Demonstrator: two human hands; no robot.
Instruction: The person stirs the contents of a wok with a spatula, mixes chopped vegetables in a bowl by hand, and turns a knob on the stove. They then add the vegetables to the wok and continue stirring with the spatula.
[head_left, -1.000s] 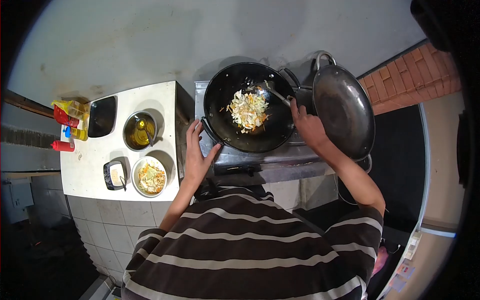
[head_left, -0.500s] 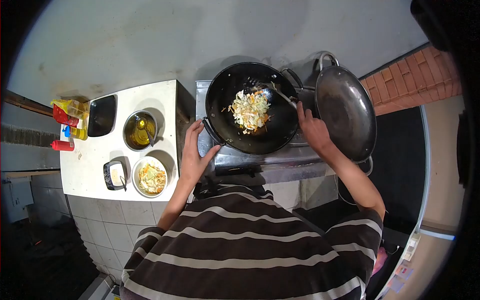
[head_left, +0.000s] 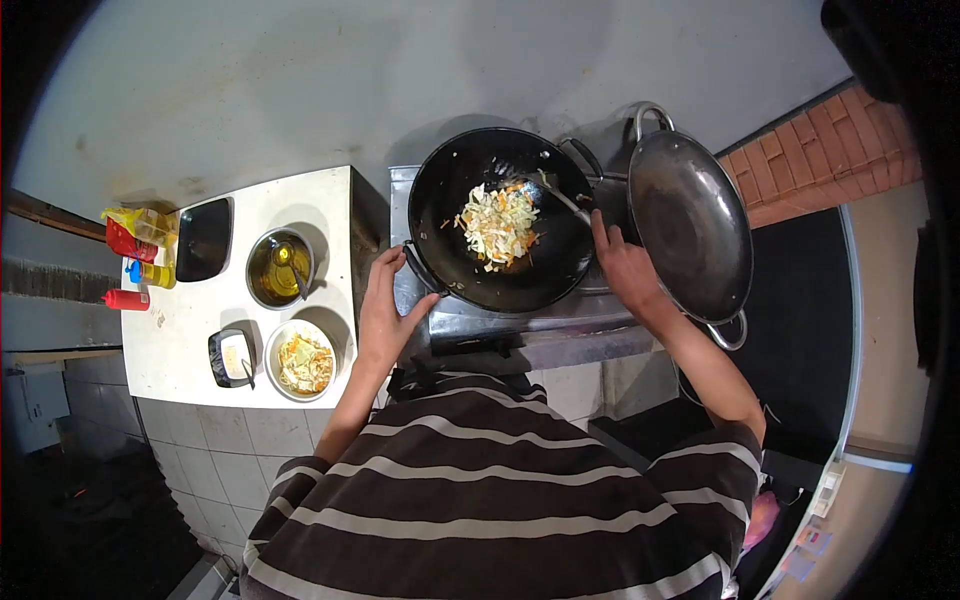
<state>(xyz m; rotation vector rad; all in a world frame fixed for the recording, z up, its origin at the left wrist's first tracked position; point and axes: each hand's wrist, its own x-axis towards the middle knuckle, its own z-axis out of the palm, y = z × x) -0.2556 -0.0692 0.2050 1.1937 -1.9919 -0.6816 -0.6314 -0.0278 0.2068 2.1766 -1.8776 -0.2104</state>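
Note:
A black wok [head_left: 470,275] sits on the stove, with chopped cabbage and carrot [head_left: 500,225] heaped in its middle. My left hand [head_left: 385,310] is at the wok's left handle [head_left: 422,268], fingers at one end and thumb at the other, gripping it. My right hand [head_left: 628,268] is closed around the end of a metal spatula [head_left: 566,202], index finger stretched along the handle. The spatula reaches over the wok's right rim, and its head lies at the upper right edge of the vegetables.
Right of the wok leans a large metal pan [head_left: 690,220]. On the white table [head_left: 180,350] at left stand a pot of oil [head_left: 262,265] with a ladle, a bowl of vegetables [head_left: 302,365], a small black tub [head_left: 232,358], a black tray [head_left: 204,240] and a red bottle [head_left: 127,300].
My right hand has moved slightly down with the spatula, whose handle now shows more. The heap of vegetables looks slightly shifted. My left hand stays at the wok handle.

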